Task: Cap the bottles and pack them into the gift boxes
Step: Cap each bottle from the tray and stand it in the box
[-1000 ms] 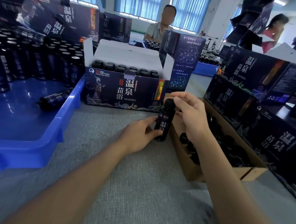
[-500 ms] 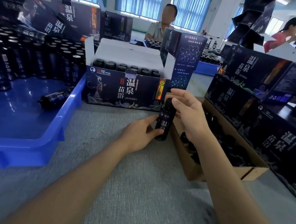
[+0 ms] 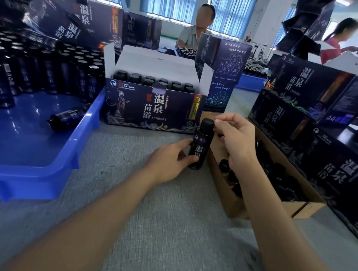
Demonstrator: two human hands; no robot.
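Many bottles in tray, caps in carton

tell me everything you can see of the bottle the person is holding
The bottle is small, dark and glossy, with a dark label bearing white characters and a small red mark. Whether it is glass or plastic cannot be told. A black cap sits on its neck. It stands nearly upright on the grey table, close beside the brown cardboard box. The left hand grips its lower body. The right hand pinches the cap from the right.

Packing workshop: stacked gift boxes, bottle crates.
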